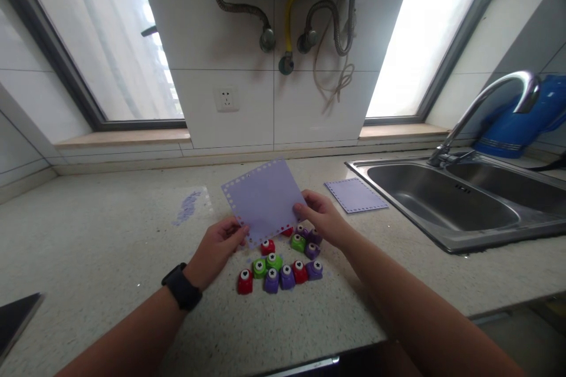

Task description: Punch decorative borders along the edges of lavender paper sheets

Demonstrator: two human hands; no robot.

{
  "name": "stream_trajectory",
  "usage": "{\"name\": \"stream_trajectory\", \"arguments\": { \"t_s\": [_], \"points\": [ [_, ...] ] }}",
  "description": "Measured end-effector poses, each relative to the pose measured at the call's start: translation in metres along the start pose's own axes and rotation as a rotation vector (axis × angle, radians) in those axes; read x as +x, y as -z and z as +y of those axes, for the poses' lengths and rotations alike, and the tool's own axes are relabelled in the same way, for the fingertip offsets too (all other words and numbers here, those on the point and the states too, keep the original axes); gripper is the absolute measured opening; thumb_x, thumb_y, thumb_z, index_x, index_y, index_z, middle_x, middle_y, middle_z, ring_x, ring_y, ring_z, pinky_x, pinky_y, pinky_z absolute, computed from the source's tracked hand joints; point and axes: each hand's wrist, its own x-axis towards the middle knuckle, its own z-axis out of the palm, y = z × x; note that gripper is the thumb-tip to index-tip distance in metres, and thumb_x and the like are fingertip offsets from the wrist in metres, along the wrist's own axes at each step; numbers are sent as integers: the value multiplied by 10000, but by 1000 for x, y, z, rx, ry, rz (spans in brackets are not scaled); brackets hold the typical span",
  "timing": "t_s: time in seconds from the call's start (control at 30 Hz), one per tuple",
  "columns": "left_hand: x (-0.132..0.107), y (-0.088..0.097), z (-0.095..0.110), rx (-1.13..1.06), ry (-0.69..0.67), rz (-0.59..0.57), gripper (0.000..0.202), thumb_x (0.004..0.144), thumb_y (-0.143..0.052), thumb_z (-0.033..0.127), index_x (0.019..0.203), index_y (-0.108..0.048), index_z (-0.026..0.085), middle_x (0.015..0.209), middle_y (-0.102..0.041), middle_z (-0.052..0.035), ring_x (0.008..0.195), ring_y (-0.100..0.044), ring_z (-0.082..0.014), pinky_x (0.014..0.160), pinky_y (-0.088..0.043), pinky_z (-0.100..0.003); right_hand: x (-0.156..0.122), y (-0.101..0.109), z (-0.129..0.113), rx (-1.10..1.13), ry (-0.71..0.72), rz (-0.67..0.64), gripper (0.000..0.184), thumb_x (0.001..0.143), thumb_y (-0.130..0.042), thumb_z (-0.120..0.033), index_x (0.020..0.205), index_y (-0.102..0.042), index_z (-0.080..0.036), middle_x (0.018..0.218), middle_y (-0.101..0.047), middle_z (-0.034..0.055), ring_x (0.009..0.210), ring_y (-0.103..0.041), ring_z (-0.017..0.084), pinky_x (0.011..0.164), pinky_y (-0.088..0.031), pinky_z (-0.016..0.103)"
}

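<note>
A sheet of purple paper [267,197] with small shapes punched along its edges is held up at a tilt above the counter. My left hand [223,237] pinches its lower left corner. On the right edge, my right hand [321,215] grips it between thumb and fingers. Below the sheet stand several small craft punches in red, green and purple, among them a red punch [244,281], a green punch [259,268] and a purple punch [287,277]. The sheet and my right hand partly hide the punches at the back.
More punched purple paper [356,195] lies right of my hands, beside the steel sink [442,235] with its faucet [481,106]. Purple paper scraps [188,207] lie on the counter [110,230] at left. A blue jug [522,123] stands behind the sink.
</note>
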Motion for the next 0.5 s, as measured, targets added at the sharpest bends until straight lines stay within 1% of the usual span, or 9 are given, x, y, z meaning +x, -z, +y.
{"name": "stream_trajectory", "arguments": {
  "t_s": [0.2,0.33,0.5],
  "points": [
    [0,0,2,-23,34,6,266,798,-768,435,878,-734,183,634,-608,13,568,-502,-129,521,-357,-225,2,4,7,-24,-16,-21,216,850,-690,-397,854,-622,-193,775,-606,1,702,-566,142,677,-471,306],
    [0,0,-2,-58,54,34,292,775,-785,446,888,-731,182,635,-602,15,554,-496,-127,503,-350,-220,3,7,12,-25,-22,-36,214,857,-679,-400,857,-622,-194,791,-611,2,709,-572,142,704,-490,317],
    [0,0,-4,-66,45,47,286,766,-792,438,875,-730,181,628,-590,21,528,-474,-112,485,-336,-211,4,9,17,-41,-31,-45,212,858,-679,-396,844,-620,-193,767,-602,-4,699,-566,141,692,-483,312]
  ]
}}
